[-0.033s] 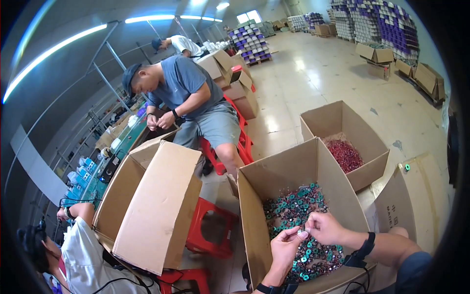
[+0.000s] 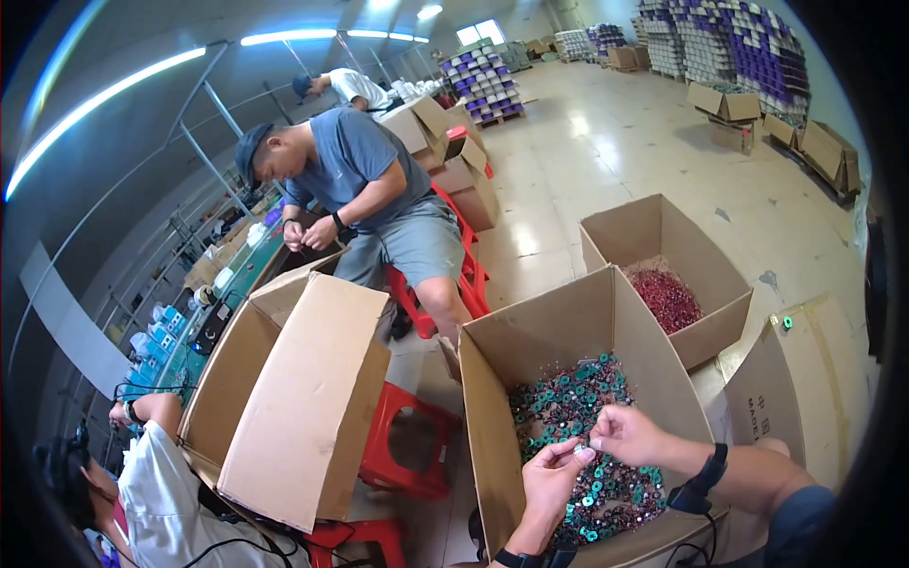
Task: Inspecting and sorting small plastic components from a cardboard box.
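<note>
Both my hands are over an open cardboard box (image 2: 530, 331) whose bottom is covered with small green round boards (image 2: 592, 492) tangled with thin dark-red wires. My left hand (image 2: 552, 481) pinches a small pale part (image 2: 581, 448) between thumb and fingertips. Close beside it, at the same part, my right hand (image 2: 627, 437) has its fingertips pressed together. Whatever is in the right fingertips is too small and too covered to make out. Both wrists wear dark straps.
A second cardboard box (image 2: 606, 232) behind holds dark-red wired pieces (image 2: 668, 301). To the left stand a large open carton (image 2: 294, 398) and a red stool (image 2: 409, 445). A person in grey (image 2: 360, 170) sits across, and another in white (image 2: 180, 492) is at the lower left.
</note>
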{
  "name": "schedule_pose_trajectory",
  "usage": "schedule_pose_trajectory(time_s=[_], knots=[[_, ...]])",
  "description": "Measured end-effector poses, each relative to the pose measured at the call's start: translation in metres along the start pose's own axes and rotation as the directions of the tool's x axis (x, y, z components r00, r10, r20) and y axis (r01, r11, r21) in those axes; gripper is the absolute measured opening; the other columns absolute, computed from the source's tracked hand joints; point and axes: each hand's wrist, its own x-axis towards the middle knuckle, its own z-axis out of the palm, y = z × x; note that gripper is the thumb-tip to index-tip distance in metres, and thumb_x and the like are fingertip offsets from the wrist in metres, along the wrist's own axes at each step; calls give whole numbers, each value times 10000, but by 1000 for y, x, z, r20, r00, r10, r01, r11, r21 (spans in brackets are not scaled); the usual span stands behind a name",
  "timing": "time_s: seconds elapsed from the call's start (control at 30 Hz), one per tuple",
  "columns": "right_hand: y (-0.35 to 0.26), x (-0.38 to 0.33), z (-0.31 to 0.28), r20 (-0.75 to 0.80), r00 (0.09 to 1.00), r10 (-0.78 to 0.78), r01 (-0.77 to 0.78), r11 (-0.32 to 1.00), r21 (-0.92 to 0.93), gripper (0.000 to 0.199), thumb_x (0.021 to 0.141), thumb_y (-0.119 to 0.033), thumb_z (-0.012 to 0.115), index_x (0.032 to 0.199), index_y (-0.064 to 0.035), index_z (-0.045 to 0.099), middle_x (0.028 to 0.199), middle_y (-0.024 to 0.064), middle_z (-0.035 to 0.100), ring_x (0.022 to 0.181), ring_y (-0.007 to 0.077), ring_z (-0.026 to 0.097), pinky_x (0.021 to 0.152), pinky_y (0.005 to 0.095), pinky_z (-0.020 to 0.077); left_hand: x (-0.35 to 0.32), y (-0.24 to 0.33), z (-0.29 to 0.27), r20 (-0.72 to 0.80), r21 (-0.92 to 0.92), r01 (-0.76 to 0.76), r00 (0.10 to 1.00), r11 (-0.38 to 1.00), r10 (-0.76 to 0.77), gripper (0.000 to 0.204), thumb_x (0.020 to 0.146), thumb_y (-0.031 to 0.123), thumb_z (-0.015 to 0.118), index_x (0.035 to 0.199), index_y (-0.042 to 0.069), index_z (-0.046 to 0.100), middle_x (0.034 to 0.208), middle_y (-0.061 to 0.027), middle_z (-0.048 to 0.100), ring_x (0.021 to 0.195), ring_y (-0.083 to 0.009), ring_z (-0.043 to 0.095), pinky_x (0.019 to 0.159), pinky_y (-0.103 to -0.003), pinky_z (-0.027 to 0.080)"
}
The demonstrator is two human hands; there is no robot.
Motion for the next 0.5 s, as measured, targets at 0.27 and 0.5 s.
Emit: schedule_pose_trajectory(time_s=[0.27, 0.5], knots=[[-3, 3, -2, -46, 999, 15, -21, 991, -129, 183, 812, 4, 655, 761, -57, 490, 711, -5, 572, 662, 50, 533, 575, 247, 457, 3, -3, -2, 12, 16, -1, 1000, 1000, 0, 268, 767, -57, 728, 1018, -55, 634, 953, -100, 663, 841, -126, 636, 781, -244, 535], [-15, 2, -3, -45, 999, -31, 16, 956, -293, 189, 816, -8, 661, 765, -45, 482, 738, 39, 620, 689, 61, 576, 610, 259, 482, 4, -4, 0, 30, -27, -20, 999, 999, 21, 266, 770, -56, 725, 1020, -55, 634, 966, -113, 664, 845, -131, 639, 799, -251, 539]])
